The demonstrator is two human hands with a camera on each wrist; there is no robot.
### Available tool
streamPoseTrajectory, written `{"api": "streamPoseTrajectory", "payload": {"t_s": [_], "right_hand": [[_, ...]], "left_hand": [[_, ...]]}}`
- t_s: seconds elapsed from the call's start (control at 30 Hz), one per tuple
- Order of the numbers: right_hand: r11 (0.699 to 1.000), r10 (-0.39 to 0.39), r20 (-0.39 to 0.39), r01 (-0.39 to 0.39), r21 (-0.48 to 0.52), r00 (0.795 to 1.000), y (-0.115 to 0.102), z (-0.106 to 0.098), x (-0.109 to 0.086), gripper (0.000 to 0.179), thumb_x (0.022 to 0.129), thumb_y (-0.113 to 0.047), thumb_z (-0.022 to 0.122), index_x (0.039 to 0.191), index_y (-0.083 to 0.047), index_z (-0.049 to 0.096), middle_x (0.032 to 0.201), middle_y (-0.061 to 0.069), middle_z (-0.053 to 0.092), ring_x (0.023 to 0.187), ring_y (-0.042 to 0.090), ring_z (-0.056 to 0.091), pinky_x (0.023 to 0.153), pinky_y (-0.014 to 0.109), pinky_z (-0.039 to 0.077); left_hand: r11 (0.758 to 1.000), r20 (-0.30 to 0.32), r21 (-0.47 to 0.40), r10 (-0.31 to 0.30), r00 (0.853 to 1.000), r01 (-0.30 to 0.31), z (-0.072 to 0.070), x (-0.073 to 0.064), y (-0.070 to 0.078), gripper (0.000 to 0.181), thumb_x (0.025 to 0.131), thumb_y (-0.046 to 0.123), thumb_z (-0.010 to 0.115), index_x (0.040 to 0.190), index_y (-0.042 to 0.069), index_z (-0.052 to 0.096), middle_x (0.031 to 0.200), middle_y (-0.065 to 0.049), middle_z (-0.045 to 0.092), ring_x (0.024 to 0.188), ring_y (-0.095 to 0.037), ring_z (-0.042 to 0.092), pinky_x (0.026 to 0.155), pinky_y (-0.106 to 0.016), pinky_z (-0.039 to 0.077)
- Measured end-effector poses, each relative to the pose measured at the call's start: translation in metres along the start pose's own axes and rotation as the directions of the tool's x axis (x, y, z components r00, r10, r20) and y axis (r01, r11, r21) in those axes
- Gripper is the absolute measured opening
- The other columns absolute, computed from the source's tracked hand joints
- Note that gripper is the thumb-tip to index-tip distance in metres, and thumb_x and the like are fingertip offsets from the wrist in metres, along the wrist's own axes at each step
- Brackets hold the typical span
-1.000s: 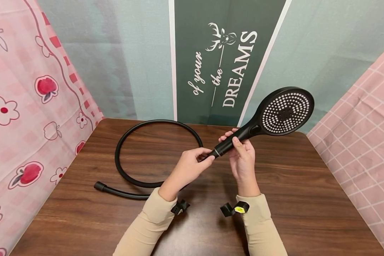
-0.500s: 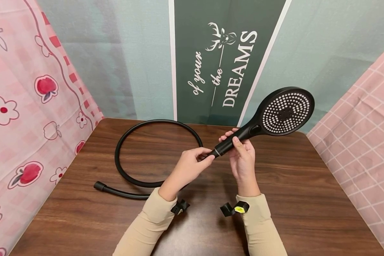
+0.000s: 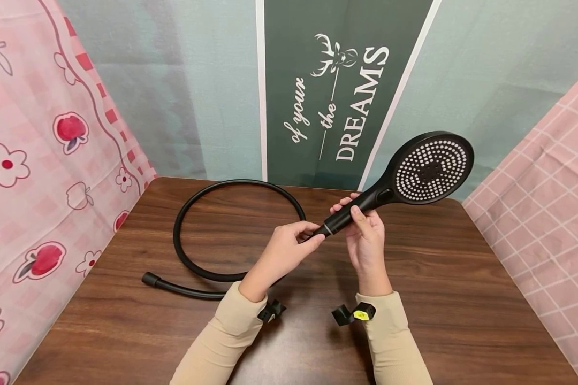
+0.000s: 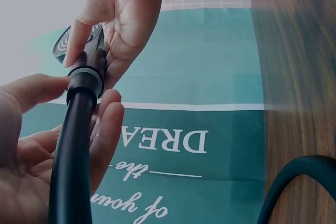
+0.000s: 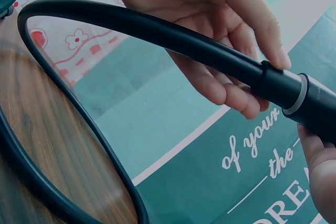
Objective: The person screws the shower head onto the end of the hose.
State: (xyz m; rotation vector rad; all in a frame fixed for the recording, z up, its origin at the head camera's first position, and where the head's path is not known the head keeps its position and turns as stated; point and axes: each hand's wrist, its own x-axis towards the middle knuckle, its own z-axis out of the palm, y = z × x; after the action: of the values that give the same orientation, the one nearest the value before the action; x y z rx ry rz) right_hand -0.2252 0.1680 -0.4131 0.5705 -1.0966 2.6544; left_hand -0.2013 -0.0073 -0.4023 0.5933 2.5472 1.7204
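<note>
A black shower head (image 3: 431,168) points up to the right, its round face of pale nozzles turned toward the head camera. My right hand (image 3: 366,243) grips its handle (image 3: 349,214), thumb on top and fingers behind. At the handle's lower end my left hand (image 3: 289,247) pinches the hose connector (image 5: 281,85) between thumb and fingers. A pale ring (image 5: 300,94) shows at the joint, where connector and handle sit in line. From there the black hose (image 4: 71,166) runs down past the left palm and loops on the table in the head view.
The hose's other end (image 3: 150,279) lies on the wooden table (image 3: 462,299) at the left. A green curtain (image 3: 212,107) with white lettering hangs behind. Pink patterned cloths stand along the left (image 3: 33,214) and right (image 3: 559,214) sides.
</note>
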Motion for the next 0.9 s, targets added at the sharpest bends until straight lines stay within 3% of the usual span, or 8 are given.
{"api": "streamPoseTrajectory", "payload": {"t_s": [0.2, 0.6, 0.9], "right_hand": [[1.0, -0.004, 0.004, 0.004, 0.003, 1.0, -0.0001, -0.0007, -0.0002, 0.021, 0.101, -0.001, 0.052, 0.121, 0.003, 0.052, 0.102, 0.011, 0.07, 0.092, 0.021, 0.074, 0.091, 0.034, 0.057], [1.0, -0.004, 0.013, 0.004, 0.009, 1.0, 0.0008, -0.001, 0.0007, 0.02, 0.101, 0.0, 0.049, 0.121, 0.003, 0.052, 0.102, 0.012, 0.069, 0.093, 0.021, 0.074, 0.091, 0.034, 0.057], [1.0, -0.008, 0.008, 0.007, 0.016, 1.0, 0.0006, -0.0003, 0.0003, 0.02, 0.101, 0.0, 0.05, 0.121, 0.003, 0.052, 0.102, 0.012, 0.069, 0.093, 0.021, 0.074, 0.091, 0.034, 0.057]], "left_hand": [[1.0, 0.033, 0.015, -0.011, 0.999, 0.011, 0.0009, 0.0005, -0.0006, 0.029, 0.097, 0.025, 0.063, 0.12, 0.008, 0.07, 0.095, -0.005, 0.073, 0.073, -0.011, 0.057, 0.062, -0.022, 0.045], [1.0, -0.006, -0.003, -0.008, 1.0, 0.008, 0.0018, 0.0004, -0.0022, 0.028, 0.095, 0.024, 0.066, 0.118, 0.009, 0.072, 0.098, -0.005, 0.074, 0.076, -0.01, 0.061, 0.063, -0.023, 0.048], [0.999, -0.049, 0.021, 0.043, 0.998, -0.042, 0.0035, 0.0002, -0.0023, 0.026, 0.094, 0.023, 0.069, 0.115, 0.008, 0.073, 0.1, -0.006, 0.076, 0.078, -0.008, 0.066, 0.066, -0.021, 0.051]]}}
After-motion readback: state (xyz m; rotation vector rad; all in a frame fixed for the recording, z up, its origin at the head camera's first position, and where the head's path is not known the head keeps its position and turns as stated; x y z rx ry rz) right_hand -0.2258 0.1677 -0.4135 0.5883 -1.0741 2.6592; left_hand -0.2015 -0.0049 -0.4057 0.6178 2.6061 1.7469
